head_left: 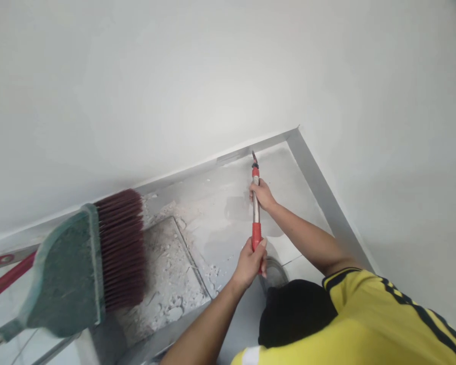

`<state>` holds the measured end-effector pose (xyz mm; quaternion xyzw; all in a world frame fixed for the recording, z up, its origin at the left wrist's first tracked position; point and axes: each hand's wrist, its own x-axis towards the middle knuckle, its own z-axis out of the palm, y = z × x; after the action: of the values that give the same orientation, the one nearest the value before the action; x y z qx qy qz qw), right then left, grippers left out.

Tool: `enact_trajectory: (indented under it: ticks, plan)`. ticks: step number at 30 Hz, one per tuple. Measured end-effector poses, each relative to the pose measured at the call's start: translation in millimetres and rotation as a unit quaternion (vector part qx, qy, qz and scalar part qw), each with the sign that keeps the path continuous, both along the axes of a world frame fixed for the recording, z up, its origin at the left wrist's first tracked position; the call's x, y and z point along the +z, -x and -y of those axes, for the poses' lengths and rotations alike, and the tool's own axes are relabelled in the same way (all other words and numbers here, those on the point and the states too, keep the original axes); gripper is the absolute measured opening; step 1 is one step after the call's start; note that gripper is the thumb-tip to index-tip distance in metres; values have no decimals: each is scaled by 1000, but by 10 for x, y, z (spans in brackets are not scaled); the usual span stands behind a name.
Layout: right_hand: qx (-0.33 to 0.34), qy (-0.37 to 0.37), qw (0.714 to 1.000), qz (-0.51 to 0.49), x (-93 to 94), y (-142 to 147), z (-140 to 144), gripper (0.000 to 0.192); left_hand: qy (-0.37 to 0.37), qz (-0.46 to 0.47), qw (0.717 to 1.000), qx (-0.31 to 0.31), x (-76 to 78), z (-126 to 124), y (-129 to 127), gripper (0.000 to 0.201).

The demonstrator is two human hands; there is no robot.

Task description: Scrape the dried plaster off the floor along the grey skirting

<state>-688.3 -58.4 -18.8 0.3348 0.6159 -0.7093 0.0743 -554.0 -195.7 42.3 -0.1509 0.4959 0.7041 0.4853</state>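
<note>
Scraper (255, 203) being gripped by both hands — left hand (250, 264) clenching red handle, right hand (263, 195) clasping shaft; tip risking slipping, gouging wall (175, 76) — rubble (167, 284) lying underfoot.

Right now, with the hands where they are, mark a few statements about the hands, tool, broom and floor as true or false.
1. The left hand and right hand both grip the tool. True.
2. The tool's tip touches the broom. False: it points at the foot of the wall, near the corner; the broom is apart, to the left.
3. The broom's bristles are dark red. True.
4. The right hand holds the tool's near end. False: the left hand does; the right grips farther along.
5. The floor is swept clean. False: pale rubble lies beside the broom.
</note>
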Motion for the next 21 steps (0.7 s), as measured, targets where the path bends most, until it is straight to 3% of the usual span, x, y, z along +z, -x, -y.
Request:
enact_trajectory:
  ticks: [6,11,16,21]
  plan:
    - [62,52,996,28,47,-98,367,19,106,-71,988,-85,-11,526,-103,38]
    - [140,66,984,89,84,-200,969,19,89,-3,986,-143,187,1215,-116,45]
    - [151,68,982,93,176,-70,1473,15,106,-8,990,-96,321,1815,4,49]
    - [112,14,987,110,226,155,1593,17,43,6,999,-2,178,1904,22,53]
